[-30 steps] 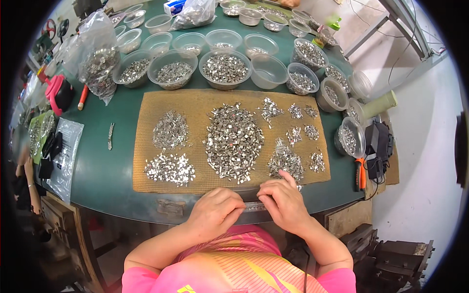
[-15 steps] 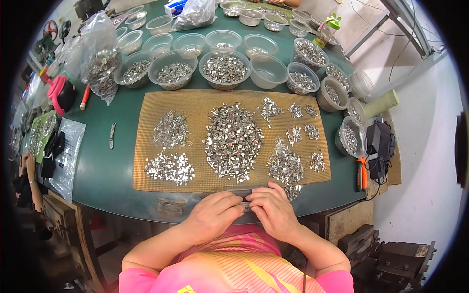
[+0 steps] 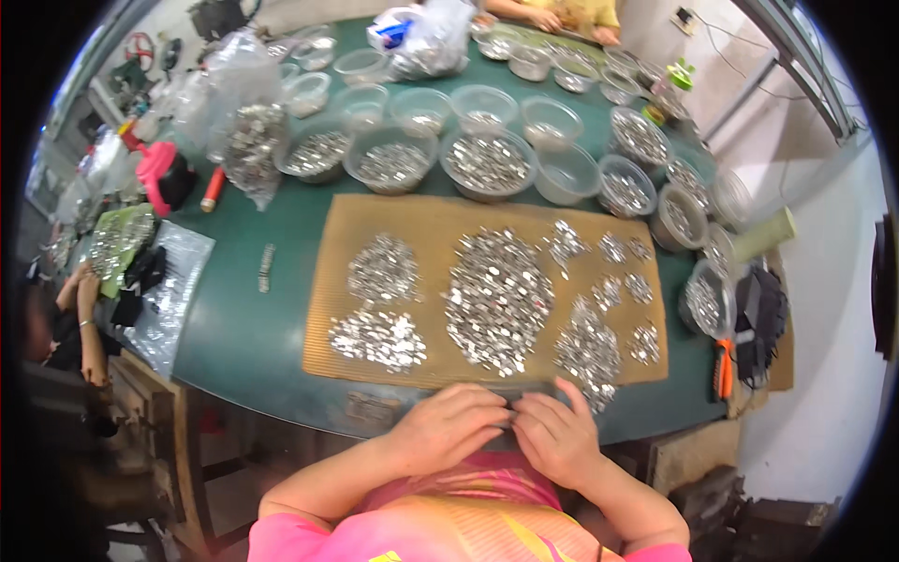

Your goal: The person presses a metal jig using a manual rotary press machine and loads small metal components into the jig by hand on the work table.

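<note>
My left hand (image 3: 451, 427) and my right hand (image 3: 556, 433) meet at the table's near edge, fingertips close together. Both have bent, closed fingers around something small and dark that they largely hide; I cannot make out what it is. Just beyond them lies a ribbed tan mat (image 3: 435, 214) bearing small shiny metal pieces in heaps. The biggest heap (image 3: 496, 300) sits mid-mat. To its left are a loose heap (image 3: 384, 268) and a brighter one (image 3: 377, 341). Close to my right hand, a long heap (image 3: 588, 348) spills past the mat's near edge. Several smaller piles (image 3: 607, 292) lie farther right.
Clear plastic bowls (image 3: 487, 164), many holding metal pieces, line the mat's far and right sides. Bags of pieces (image 3: 253, 155) stand far left. Orange-handled pliers (image 3: 722, 369) lie at right. Other people's hands (image 3: 86, 286) work at left and at the far side.
The whole view has shifted, so the table and my hands appear farther right and lower. My hands stay together at the table edge. A person at the far side shows more now.
</note>
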### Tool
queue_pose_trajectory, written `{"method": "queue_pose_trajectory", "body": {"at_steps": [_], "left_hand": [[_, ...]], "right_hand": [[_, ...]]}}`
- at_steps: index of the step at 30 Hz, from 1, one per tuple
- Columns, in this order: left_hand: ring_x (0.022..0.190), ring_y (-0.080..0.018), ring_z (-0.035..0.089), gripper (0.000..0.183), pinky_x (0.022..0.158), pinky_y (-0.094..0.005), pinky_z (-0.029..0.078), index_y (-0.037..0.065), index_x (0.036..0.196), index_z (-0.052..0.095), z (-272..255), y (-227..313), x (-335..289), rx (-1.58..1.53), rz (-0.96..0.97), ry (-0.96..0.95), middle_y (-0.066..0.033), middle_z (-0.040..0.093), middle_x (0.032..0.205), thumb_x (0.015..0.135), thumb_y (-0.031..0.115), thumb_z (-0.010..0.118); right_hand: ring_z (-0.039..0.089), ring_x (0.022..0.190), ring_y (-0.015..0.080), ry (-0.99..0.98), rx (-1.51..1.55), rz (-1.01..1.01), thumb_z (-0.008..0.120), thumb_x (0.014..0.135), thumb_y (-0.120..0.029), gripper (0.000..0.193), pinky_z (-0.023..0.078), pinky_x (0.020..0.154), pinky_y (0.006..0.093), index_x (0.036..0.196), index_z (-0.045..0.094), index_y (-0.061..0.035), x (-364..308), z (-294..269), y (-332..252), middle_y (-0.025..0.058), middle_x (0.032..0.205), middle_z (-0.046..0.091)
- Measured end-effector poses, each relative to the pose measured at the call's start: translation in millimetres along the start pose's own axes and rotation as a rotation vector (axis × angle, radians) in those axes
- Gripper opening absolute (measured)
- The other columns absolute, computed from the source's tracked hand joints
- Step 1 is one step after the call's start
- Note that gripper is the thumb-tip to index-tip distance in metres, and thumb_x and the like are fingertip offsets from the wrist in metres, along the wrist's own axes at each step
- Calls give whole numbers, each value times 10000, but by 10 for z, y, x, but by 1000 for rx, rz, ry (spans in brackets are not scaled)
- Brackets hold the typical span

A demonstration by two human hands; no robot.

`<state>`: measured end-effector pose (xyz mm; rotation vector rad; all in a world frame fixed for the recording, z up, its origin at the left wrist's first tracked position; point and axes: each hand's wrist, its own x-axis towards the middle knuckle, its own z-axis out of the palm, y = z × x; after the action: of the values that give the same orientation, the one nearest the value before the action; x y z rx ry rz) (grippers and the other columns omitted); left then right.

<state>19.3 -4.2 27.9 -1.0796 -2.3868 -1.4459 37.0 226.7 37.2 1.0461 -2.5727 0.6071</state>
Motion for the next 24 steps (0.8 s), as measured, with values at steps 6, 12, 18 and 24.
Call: {"method": "queue_pose_trajectory", "body": {"at_steps": [6,12,18,24], "left_hand": [[961,-305,660,173,819,-399,550,51,1008,703,-465,-212,93,307,-33,87,-101,686,1018,851,83,765],[952,-295,597,105,823,-420,519,63,985,724,-799,-548,283,534,-199,66,-85,638,948,892,89,684],[939,-289,594,98,803,-410,514,77,927,721,-790,-822,416,654,-154,-40,-66,618,906,833,96,743],[934,-312,619,101,800,-412,513,48,908,673,-805,-741,510,618,-124,-14,-90,655,939,840,71,744]], "right_hand": [[695,1053,219,4,11,-63,763,829,-121,208,466,1029,509,1024,706,-76,-102,-57,57,70,1149,730],[698,1072,224,-50,146,37,772,836,-101,210,454,1049,510,1040,725,-81,-111,-109,78,60,1150,739],[707,1051,231,-10,236,148,759,848,-73,208,457,1056,491,1052,720,-74,-130,-184,164,58,1105,748],[714,1004,255,50,275,282,734,873,-41,180,508,993,449,1052,722,-57,-127,-324,251,79,1052,755]]}}
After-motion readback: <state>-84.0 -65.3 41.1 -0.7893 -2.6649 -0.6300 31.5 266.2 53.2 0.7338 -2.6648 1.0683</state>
